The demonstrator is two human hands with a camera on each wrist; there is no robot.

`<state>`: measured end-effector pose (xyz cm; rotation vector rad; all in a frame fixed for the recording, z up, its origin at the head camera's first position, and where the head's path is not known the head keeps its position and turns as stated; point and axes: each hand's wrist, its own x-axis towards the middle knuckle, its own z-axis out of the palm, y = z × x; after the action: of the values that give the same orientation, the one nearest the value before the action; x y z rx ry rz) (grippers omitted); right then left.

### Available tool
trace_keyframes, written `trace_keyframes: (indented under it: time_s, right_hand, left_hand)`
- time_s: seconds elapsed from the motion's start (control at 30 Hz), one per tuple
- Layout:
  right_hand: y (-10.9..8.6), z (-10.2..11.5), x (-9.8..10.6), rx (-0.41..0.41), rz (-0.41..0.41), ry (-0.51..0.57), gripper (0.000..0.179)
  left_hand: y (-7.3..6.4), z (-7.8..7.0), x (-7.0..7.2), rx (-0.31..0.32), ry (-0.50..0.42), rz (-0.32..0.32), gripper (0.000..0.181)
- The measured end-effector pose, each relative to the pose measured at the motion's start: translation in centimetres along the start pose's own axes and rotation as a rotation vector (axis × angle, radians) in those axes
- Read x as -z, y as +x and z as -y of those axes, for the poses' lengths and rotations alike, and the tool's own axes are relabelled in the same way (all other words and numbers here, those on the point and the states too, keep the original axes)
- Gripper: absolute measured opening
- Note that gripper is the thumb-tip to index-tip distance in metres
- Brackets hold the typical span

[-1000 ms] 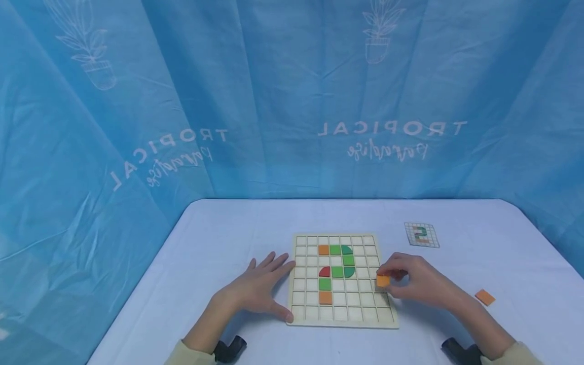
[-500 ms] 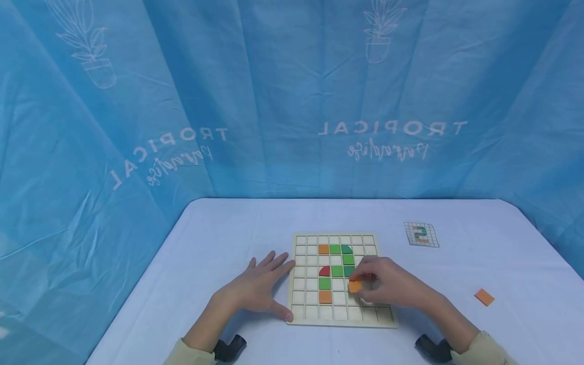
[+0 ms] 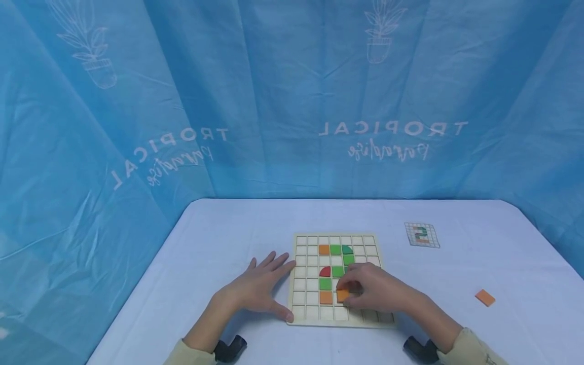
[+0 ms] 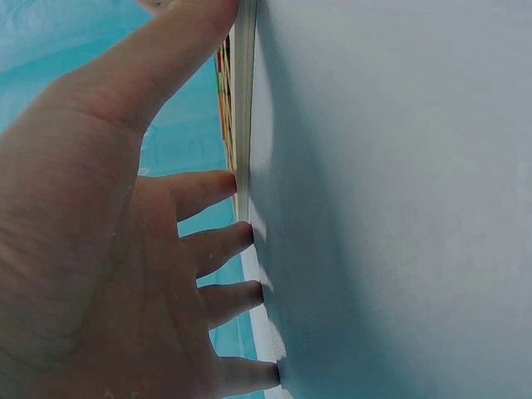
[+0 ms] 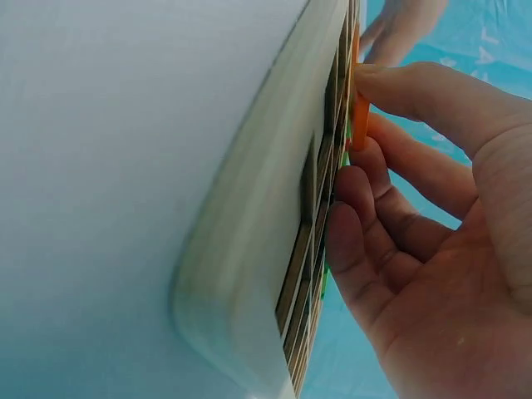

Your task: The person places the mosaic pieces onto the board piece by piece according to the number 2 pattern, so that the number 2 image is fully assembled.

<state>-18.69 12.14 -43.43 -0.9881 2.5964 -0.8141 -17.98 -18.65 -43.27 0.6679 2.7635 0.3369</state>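
Note:
My right hand (image 3: 376,288) pinches an orange square tile (image 3: 342,295) between thumb and fingers, close over the wooden grid board (image 3: 306,313). The tile is just right of an orange tile (image 3: 326,297) seated in its cell. Spread straight, the fingers of my left hand (image 3: 257,286) rest along the board's left edge, thumb at the near corner. On the board, green tiles (image 3: 325,284), a red rounded tile (image 3: 325,271) and another orange tile (image 3: 324,249) sit in cells. In the right wrist view the held orange tile (image 5: 361,123) shows edge-on at the fingertips.
A small pattern card (image 3: 422,235) printed with a coloured figure lies beyond the board to the right. One loose orange tile (image 3: 485,297) is on the white tablecloth (image 3: 237,218) at the right. A blue curtain (image 3: 292,101) hangs behind the table.
My right hand has carried the orange tile leftward from the board's right edge to beside the seated orange tile. The left hand has stayed in place.

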Motion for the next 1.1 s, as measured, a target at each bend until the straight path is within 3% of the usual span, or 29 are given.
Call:
trace_keyframes:
  time_s: [0.3, 0.7, 1.1]
  right_hand:
    - [0.18, 0.53, -0.31, -0.002, 0.004, -0.080, 0.023]
    - [0.19, 0.68, -0.39, 0.030, 0.016, -0.075, 0.025]
    - [-0.02, 0.52, -0.28, -0.010, 0.006, -0.072, 0.030]
  left_hand:
    - [0.02, 0.04, -0.06, 0.002, 0.010, -0.005, 0.123]
    - [0.05, 0.13, -0.12, 0.003, 0.017, -0.007, 0.122]
    - [0.09, 0.20, -0.26, -0.001, 0.016, -0.004, 0.122]
